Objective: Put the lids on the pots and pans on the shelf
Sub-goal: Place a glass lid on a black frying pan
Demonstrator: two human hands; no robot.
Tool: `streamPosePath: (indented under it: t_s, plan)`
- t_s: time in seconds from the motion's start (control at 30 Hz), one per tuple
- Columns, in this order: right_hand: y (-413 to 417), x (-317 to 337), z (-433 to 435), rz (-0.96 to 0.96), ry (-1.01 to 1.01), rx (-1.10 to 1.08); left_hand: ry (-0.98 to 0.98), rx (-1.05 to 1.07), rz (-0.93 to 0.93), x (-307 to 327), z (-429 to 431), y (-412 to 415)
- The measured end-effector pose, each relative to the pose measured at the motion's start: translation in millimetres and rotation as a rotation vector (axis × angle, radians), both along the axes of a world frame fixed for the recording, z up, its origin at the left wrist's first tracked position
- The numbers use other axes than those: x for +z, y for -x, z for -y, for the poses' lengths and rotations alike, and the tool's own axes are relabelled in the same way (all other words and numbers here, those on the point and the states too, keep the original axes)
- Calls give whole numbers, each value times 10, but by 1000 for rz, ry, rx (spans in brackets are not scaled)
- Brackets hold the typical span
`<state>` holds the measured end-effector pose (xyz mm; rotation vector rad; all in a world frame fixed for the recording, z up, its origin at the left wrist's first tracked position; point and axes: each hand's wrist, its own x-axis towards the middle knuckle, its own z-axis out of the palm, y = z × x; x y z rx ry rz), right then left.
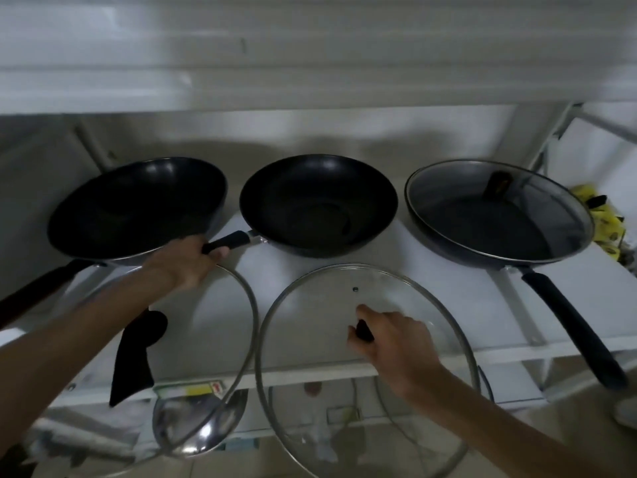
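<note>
Three dark pans stand in a row on the white shelf (pixel 448 298). The left wok (pixel 138 208) and the middle wok (pixel 317 201) are uncovered. A glass lid (pixel 565 215) lies on the right frying pan (pixel 496 229). My left hand (pixel 182 267) grips the top rim of a large glass lid (pixel 213 339) held in front of the shelf below the left wok, thumb beside the middle wok's handle (pixel 227 242). With my right hand (pixel 396 346) I hold the black knob of a second glass lid (pixel 310 339), below the middle wok.
Another white shelf board (pixel 310 63) hangs low over the pans. The right pan's long black handle (pixel 572 326) sticks out past the shelf's front edge. Yellow packets (pixel 603 222) lie at the far right. Blurred items sit on a lower level.
</note>
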<state>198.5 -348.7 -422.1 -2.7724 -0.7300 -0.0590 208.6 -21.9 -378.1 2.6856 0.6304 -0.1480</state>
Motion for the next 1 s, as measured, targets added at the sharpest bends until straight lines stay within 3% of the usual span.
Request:
streamPosePath:
  t_s: [0.23,0.4,0.53,0.63,0.77,1.0]
  plan:
    - [506,500,377,-138,-158,-97,685,-20,-182,71,-12,20]
    - [533,893,310,-20,-442,-155,1137,-1,-222,-22,243,185]
    - [229,1103,109,-19,-533,-172,1322,-17,-182,-148,437,276]
    - [-172,1141,-128,73,-564,-203,1487,88,-163,-240,609,340]
    - [-783,1113,-410,115,-565,-231,1558,180,-72,-220,1027,428]
    - [-1676,829,-918,85,-466,-257,1616,238,-109,-302,1590,599]
